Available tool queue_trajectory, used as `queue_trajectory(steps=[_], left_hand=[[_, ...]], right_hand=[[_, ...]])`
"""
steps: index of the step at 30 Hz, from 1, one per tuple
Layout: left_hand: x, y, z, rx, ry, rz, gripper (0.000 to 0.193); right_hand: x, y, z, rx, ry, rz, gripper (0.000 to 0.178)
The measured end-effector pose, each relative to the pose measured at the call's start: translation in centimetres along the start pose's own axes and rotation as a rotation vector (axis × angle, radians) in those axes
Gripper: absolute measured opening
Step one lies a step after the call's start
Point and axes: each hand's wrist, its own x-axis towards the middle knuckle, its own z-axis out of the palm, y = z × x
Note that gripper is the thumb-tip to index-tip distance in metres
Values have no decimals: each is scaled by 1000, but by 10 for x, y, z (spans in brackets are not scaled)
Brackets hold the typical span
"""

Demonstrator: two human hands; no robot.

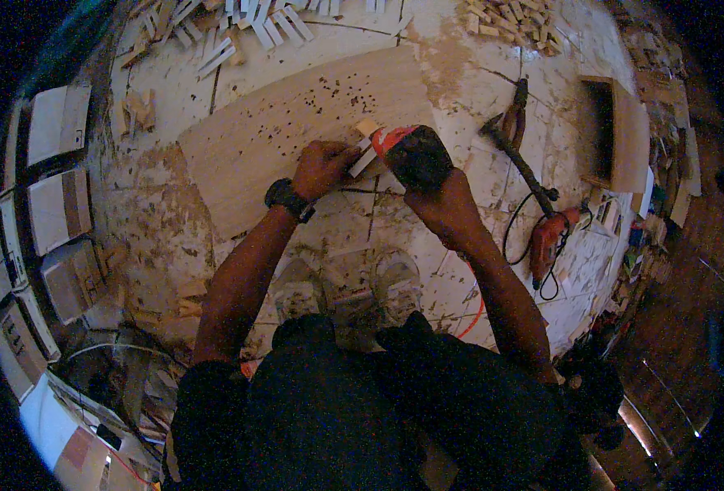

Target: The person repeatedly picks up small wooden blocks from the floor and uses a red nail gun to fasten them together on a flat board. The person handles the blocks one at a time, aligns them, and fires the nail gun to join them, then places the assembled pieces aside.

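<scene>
My right hand (448, 209) is wrapped round a red-and-black power tool (415, 155), its exact kind not clear. The tool's red end meets a small piece of wood with a white face (363, 163), and a pale wood end (367, 128) shows just beyond. My left hand (325, 168), with a dark watch on its wrist, closes its fingers and thumb on the white-faced piece. Both hands work low over the near edge of a wide wooden board (239, 131) on the floor, where small dark bits (321, 102) lie scattered.
To the right lie a corded red drill (548, 245), a long dark tool (521, 159) and dark pliers (516, 110). An open wooden box (620, 135) stands beyond. White-faced pieces (272, 24) and wood blocks (513, 24) are piled at the far side. Panels (59, 209) line the left.
</scene>
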Motion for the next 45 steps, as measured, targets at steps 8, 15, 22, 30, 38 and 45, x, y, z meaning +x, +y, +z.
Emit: queue_trajectory(steps=[8, 15, 22, 30, 38, 45], left_hand=[[7, -9, 0, 498, 14, 326, 29], [25, -15, -17, 481, -17, 334, 29], [68, 109, -121, 10, 277, 407, 31], [-139, -47, -140, 923, 432, 138, 34], [-337, -155, -159, 1311, 461, 38, 52], [-289, -100, -158, 1086, 234, -63, 26]], right_hand=[[1, 4, 2, -66, 108, -103, 33], [-37, 33, -16, 191, 439, 100, 26], [-65, 101, -24, 138, 594, 261, 34], [-73, 137, -10, 188, 599, 119, 30], [-75, 91, -24, 312, 357, 182, 42], [-69, 111, -10, 375, 451, 218, 29]])
